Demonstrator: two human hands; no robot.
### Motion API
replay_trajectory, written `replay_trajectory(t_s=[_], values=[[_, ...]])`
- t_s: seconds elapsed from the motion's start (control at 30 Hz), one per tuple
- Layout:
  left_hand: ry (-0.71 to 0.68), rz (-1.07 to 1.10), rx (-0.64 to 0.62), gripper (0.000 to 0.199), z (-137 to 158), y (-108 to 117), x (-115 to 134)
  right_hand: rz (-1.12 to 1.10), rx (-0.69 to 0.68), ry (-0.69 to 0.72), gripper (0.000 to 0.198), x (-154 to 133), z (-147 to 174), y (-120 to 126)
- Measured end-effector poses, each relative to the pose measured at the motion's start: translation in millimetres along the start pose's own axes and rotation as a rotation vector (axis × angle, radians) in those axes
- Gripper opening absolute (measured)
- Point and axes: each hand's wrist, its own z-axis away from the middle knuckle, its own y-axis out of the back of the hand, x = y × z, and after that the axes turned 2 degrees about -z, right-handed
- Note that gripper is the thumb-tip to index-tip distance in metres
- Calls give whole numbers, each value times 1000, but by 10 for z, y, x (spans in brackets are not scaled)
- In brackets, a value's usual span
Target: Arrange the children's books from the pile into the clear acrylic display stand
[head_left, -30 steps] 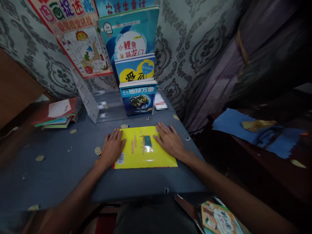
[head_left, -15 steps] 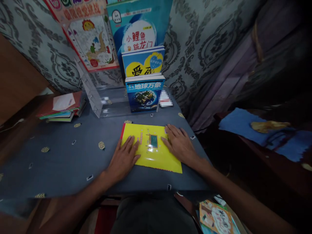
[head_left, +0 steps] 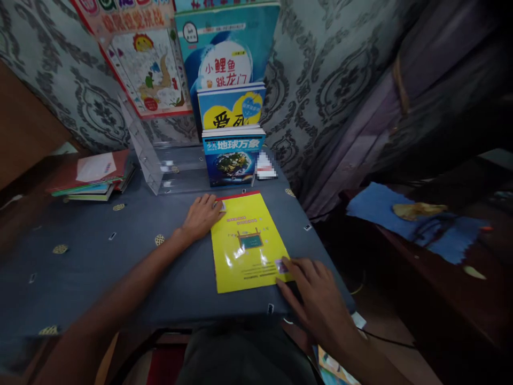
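Note:
A yellow book (head_left: 234, 262) with a red strip along its far edge lies flat on the table, a small chalkboard picture on its cover. My left hand (head_left: 201, 216) rests at the book's far left corner, fingertips on the edge and palm down. At the near right corner is my right hand (head_left: 315, 283); its fingertips touch the cover beside a small purple patch, and the thumb is spread apart at the near edge. Both hands look open, though some fingertips are hard to make out.
Behind the book, a clear acrylic rack (head_left: 150, 160) holds several books, the front one a blue earth book (head_left: 230, 163). A stack of books (head_left: 94, 179) lies at the left. On the right, a blue cloth (head_left: 417, 219) covers part of a dark surface. The table (head_left: 132, 267) ends close to my lap.
The yellow book has turned about a quarter turn clockwise, bringing its red edge to the far side. My left hand moved away from me; my right hand came nearer.

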Motion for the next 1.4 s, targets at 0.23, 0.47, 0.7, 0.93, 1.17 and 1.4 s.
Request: replay_trajectory(t_s=[0.23,0.47,0.7,0.93,1.17,1.4], values=[[105,41,21,26,89,0,71,-18,-25,81,30,101,-295,120],[103,215,110,38,497,-100,213,-345,-147,209,50,-189,-1183,-232],[76,286,99,43,475,-112,218,-551,-407,247,75,-574,-1914,-663],[116,193,104,42,507,-138,223,-396,-340,246,73,-251,-1816,-759],[131,182,125,40,526,-176,227,-188,-280,56,72,412,-1650,-740],[112,215,136,42,527,-182,203,-130,-268,29,69,677,-1531,-743]])
